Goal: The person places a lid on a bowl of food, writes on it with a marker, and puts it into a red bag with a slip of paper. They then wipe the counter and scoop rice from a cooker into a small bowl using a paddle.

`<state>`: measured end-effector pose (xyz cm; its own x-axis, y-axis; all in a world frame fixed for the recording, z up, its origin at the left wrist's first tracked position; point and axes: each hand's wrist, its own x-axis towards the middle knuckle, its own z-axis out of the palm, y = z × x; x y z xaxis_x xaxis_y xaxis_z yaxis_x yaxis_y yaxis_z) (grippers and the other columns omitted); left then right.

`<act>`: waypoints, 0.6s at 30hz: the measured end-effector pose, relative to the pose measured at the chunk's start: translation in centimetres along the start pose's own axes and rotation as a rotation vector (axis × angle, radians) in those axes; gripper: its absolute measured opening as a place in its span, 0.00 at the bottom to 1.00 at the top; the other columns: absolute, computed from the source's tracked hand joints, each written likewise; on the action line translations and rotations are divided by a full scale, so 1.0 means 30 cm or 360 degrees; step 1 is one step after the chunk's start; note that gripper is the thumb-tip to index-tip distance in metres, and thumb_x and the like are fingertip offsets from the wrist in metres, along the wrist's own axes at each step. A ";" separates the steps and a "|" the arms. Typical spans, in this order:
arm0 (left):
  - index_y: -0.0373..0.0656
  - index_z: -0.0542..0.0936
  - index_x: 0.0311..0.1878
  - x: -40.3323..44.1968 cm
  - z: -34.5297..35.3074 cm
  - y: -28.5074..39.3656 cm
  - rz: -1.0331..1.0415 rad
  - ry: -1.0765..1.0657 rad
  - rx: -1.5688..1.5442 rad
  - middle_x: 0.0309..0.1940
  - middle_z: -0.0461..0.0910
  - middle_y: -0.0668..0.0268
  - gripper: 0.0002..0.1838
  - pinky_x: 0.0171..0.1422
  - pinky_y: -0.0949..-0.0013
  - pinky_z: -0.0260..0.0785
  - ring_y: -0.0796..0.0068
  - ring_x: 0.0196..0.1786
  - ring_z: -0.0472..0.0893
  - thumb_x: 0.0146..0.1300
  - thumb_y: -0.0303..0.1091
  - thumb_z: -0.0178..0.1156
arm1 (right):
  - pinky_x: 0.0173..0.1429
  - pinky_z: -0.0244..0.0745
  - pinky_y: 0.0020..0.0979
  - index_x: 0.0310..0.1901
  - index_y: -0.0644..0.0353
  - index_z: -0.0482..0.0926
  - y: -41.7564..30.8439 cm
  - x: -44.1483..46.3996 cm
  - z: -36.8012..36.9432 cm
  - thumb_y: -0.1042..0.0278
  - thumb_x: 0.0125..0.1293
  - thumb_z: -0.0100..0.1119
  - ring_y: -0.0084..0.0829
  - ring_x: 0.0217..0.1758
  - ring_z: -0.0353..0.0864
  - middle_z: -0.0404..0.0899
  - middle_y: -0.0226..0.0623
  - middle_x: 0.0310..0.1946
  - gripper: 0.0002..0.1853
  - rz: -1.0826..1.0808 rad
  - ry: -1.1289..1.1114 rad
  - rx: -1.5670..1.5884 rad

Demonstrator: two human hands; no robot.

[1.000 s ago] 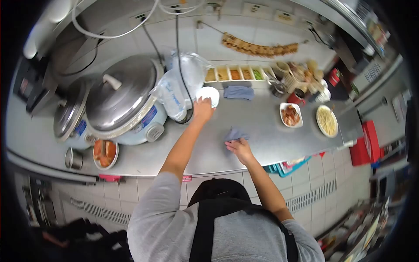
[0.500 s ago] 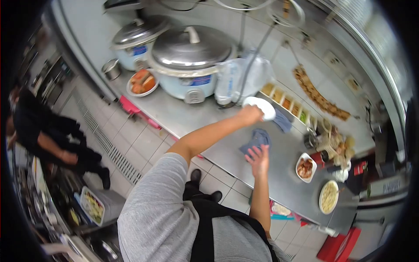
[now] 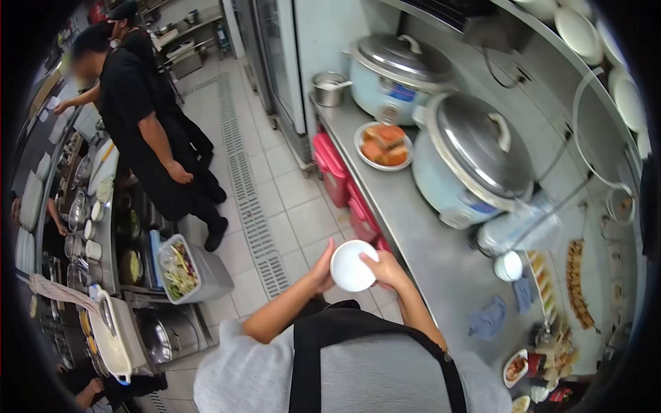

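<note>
A small white bowl [image 3: 350, 270] is in front of my body, its round inside facing me. My right hand [image 3: 391, 271] grips its right side, with the thumb over the rim. On the other side, my left hand [image 3: 321, 268] holds the bowl's left edge; the fingers beneath are hidden. To the right, more white bowls [image 3: 508, 266] stand in a stack on the steel counter [image 3: 441, 265]. Blue cloths [image 3: 488, 318] lie on the counter near that stack.
Two large rice cookers [image 3: 475, 151] and a plate of orange-red food [image 3: 384, 146] stand on the counter. Pink-red bins [image 3: 332, 168] are beneath it. At left, people in black [image 3: 148, 131] stand by a cooking line, with a grey bin of scraps [image 3: 180, 272] nearby.
My view has swung left. My left hand has brought a white bowl from the stack back to my body, and my right hand, open before, has closed on it.
</note>
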<state>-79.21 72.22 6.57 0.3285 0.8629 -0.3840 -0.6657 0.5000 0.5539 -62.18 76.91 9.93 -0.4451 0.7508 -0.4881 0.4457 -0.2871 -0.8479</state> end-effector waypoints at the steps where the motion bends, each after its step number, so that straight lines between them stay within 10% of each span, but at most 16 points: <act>1: 0.45 0.64 0.63 -0.038 -0.071 0.043 -0.0063 0.0042 -0.0106 0.58 0.70 0.59 0.38 0.65 0.56 0.61 0.60 0.60 0.71 0.65 0.66 0.28 | 0.34 0.75 0.36 0.36 0.65 0.81 -0.059 0.091 0.064 0.48 0.61 0.55 0.33 0.27 0.81 0.79 0.44 0.20 0.23 0.0002 -0.0055 -0.0386; 3: 0.45 0.66 0.62 -0.090 -0.181 0.148 0.0022 0.0138 -0.0207 0.57 0.71 0.59 0.37 0.63 0.54 0.63 0.59 0.58 0.72 0.64 0.66 0.29 | 0.34 0.73 0.38 0.32 0.61 0.81 -0.156 0.252 0.143 0.40 0.58 0.54 0.35 0.24 0.80 0.77 0.43 0.18 0.26 -0.0538 -0.0060 -0.1163; 7: 0.47 0.68 0.60 -0.112 -0.345 0.346 0.0170 0.0159 -0.0544 0.54 0.73 0.56 0.38 0.58 0.47 0.66 0.51 0.56 0.73 0.61 0.69 0.31 | 0.35 0.72 0.41 0.22 0.62 0.78 -0.554 0.524 0.022 0.29 0.50 0.53 0.44 0.28 0.79 0.78 0.46 0.20 0.35 -0.0583 0.0288 -0.1204; 11: 0.50 0.69 0.59 -0.031 -0.521 0.489 0.0377 0.0336 -0.0704 0.52 0.74 0.60 0.39 0.50 0.48 0.70 0.49 0.53 0.74 0.58 0.71 0.33 | 0.35 0.71 0.45 0.26 0.63 0.76 -0.967 0.858 -0.374 0.43 0.58 0.55 0.47 0.32 0.79 0.78 0.49 0.23 0.25 -0.0914 0.1281 -0.1432; 18: 0.55 0.70 0.57 0.279 -0.736 0.701 0.0514 0.0502 -0.0717 0.50 0.75 0.63 0.39 0.45 0.47 0.70 0.50 0.51 0.75 0.55 0.75 0.34 | 0.58 0.68 0.43 0.54 0.64 0.67 -1.187 1.311 -1.053 0.54 0.57 0.60 0.48 0.63 0.61 0.63 0.48 0.58 0.28 -0.0197 0.1822 -0.1823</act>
<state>-105.26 88.34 -1.31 -0.1032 0.8675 -0.4865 -0.9374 0.0788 0.3393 -71.01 135.44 27.46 0.0261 0.9104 0.4129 0.9996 -0.0183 -0.0228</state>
